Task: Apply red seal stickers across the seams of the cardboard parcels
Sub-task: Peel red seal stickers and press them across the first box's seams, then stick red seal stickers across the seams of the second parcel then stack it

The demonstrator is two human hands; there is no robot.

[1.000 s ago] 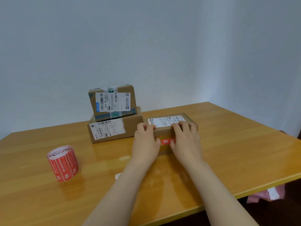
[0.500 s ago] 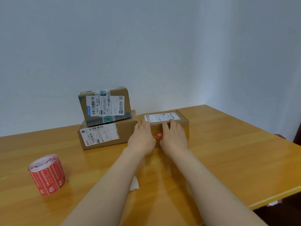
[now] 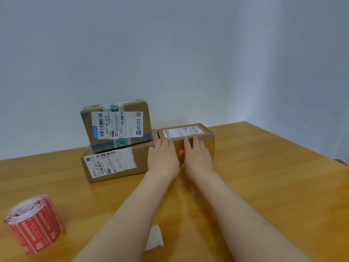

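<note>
Well, the biggest thing is the wooden table [image 3: 264, 186], and everything sits on it. At the back lies a wide brown parcel [image 3: 139, 159] with a white label on the front. A second parcel [image 3: 117, 123] stands on top of it, tilted a little, so its label faces the person. I see no red sticker on these two, so I think they wait their turn.

Just beside the stack, on the right, is the small parcel [image 3: 207, 132]. It is the one being worked on.

Both arms reach out to it. The left hand [image 3: 163, 157] and the right hand [image 3: 197, 157] lie flat on its front side. The fingers are straight, not curled, and the tips go up to the top edge. They grip nothing. I think they press like this to rub the sticker down and keep the box from sliding.

The roll of red stickers [image 3: 35, 225] stands near the left edge, well apart from the hands but easy to reach for the next parcel.

A white paper scrap [image 3: 154, 237] lies between the arms. It may be the peeled backing.

Smallest is the red sticker [image 3: 181, 153], stuck on the front of the small parcel, showing between the two hands. The hands hide its ends, and I cannot see the seam under it.
</note>
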